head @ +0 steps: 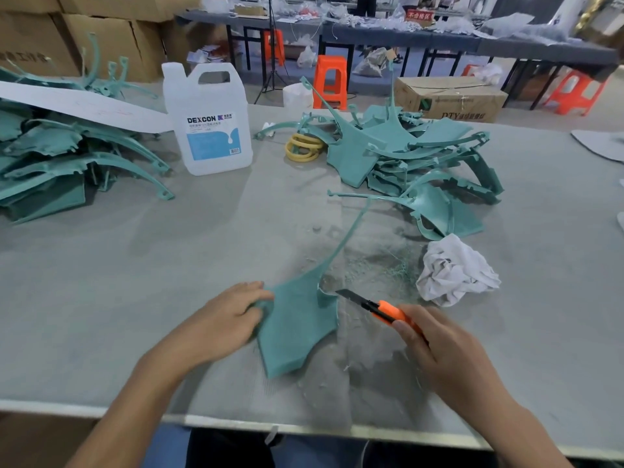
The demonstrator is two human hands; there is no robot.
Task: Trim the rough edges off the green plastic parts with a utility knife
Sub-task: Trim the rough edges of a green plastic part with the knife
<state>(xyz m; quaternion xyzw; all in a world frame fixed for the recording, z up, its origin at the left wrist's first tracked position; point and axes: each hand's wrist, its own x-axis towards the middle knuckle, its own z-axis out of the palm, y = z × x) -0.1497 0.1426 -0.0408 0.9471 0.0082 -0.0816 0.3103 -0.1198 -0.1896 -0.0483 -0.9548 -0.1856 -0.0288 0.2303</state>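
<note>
Head view, seated at grey counter [135, 298].

Left hand [219, 324]: fingers curled over the left edge of one green plastic part [297, 329], pinning it flat near the counter's front edge. Fingertips partly hidden under or behind the part's edge; thumb position cannot be made out. The part has a broad flat body and a long thin arm running up and away to the right.

Right hand [445, 356]: closed around an orange utility knife [381, 307], dark blade extended and pointing left toward the part's right edge. Blade tip sits just beside the notch on that edge; contact cannot be confirmed. Rear of the knife handle is hidden inside the hand.

Fine green shavings [398, 268] and pale dust lie on the counter just beyond the blade; individual pieces too small to resolve.

Crumpled white rag [456, 268] to the right of the shavings.

Heap of green parts [405, 157] at rear right, overlapping; count not readable. Second stack of green parts [50, 163] at left, cut off by the frame edge, a white sheet [84, 106] lying over it.

Translucent jug [207, 119] labelled DEXCON stands upright between the piles. Yellow rings [304, 146] partly tucked under the right heap.
</note>
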